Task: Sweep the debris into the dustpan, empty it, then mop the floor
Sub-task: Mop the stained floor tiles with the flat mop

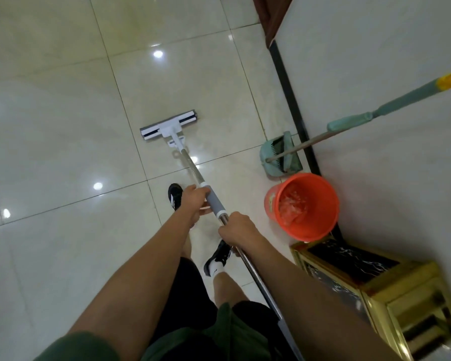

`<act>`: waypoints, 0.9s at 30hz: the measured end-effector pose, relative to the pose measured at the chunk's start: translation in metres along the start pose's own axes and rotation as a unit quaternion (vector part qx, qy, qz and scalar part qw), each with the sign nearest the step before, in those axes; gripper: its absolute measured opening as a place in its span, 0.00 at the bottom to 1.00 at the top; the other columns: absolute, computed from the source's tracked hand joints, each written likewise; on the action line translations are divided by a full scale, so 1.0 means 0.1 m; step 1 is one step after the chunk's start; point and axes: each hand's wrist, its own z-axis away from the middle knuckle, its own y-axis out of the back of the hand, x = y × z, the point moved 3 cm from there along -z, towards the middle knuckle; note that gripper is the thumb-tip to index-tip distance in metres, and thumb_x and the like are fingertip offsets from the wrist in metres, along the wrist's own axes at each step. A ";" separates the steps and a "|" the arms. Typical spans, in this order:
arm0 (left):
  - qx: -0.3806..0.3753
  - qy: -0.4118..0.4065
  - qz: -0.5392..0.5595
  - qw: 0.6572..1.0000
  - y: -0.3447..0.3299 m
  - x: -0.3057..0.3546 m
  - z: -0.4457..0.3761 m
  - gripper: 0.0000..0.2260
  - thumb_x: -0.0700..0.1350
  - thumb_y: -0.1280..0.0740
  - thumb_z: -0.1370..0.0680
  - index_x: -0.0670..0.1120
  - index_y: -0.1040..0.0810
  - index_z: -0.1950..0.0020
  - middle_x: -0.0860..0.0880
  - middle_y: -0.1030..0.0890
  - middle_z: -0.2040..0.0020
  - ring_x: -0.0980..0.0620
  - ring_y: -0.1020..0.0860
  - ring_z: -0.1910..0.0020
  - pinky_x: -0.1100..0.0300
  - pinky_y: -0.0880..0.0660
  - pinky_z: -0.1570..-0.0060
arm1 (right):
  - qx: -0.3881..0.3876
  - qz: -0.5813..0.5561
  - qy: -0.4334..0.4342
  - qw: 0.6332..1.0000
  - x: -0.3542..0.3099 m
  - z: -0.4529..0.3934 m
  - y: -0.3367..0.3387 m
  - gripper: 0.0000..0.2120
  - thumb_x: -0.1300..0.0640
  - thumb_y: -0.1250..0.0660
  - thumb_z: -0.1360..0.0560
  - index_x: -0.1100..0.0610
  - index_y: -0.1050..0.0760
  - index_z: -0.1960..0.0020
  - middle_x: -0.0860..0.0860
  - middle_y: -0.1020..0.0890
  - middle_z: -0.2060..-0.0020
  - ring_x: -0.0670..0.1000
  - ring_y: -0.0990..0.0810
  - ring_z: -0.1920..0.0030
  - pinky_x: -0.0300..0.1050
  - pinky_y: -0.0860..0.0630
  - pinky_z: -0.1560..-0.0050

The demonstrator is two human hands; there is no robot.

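While the mop (190, 162) sits flat on the floor (50, 113), I can see its head (169, 125) out ahead of me: a long white plastic bar with a grey sponge strip and dark slots, lying square across a tile. From there a thin shiny metal pole runs back toward me, with a grey foam-looking sleeve capped by white rings partway up.

My left hand (195, 201) is curled around that grey sleeve, fingers wrapped underneath, thumb side up. My right hand (236, 230) is clamped in a fist on the bare metal just behind the sleeve, so both hands are gripping the pole, nearly touching each other.

The floor is big glossy cream tiles with thin dark grout lines, and ceiling lights bounce off it as bright white spots. Black sneakers with white markings show below the hands, one (175, 195) in front, one (218, 257) behind.

Off to the right, near the wall, there's a round orange plastic bucket (303, 207) with something crumpled and see-through inside, can't tell what exactly. Just beyond it a pale green dustpan (280, 155) stands against the dark baseboard strip, with a long broom handle (375, 117) (wood at the bottom, green sleeve, yellow tip) leaning over it onto the wall. Closer to me on the right is a boxy gold-framed stand (380, 285) with black marbled panels.
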 end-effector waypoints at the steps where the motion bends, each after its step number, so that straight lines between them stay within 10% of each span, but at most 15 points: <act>1: -0.015 0.024 0.001 1.000 -0.04 -0.01 -0.03 0.19 0.39 0.32 0.20 0.37 0.30 0.30 0.38 0.21 0.39 0.41 0.18 0.51 0.47 0.18 0.60 | -0.010 -0.024 -0.011 1.000 0.00 -0.01 -0.02 0.05 0.59 0.39 0.25 0.58 0.28 0.50 0.55 0.20 0.57 0.59 0.16 0.58 0.50 0.18 0.61; 12: -0.027 0.078 0.030 0.996 -0.18 0.39 -0.16 0.04 0.32 0.35 0.21 0.37 0.28 0.49 0.39 0.23 0.58 0.43 0.22 0.62 0.48 0.22 0.66 | 0.060 0.017 0.007 0.998 -0.35 0.04 0.24 0.04 0.59 0.37 0.23 0.54 0.32 0.50 0.50 0.26 0.57 0.52 0.25 0.59 0.43 0.30 0.62; 27: 0.005 -0.023 0.095 0.995 0.31 0.85 0.17 0.13 0.32 0.31 0.22 0.33 0.27 0.39 0.37 0.20 0.58 0.43 0.18 0.66 0.51 0.19 0.68 | 0.071 0.137 0.120 0.981 -0.85 0.30 0.37 0.08 0.58 0.35 0.22 0.57 0.25 0.43 0.47 0.29 0.61 0.51 0.27 0.58 0.40 0.34 0.65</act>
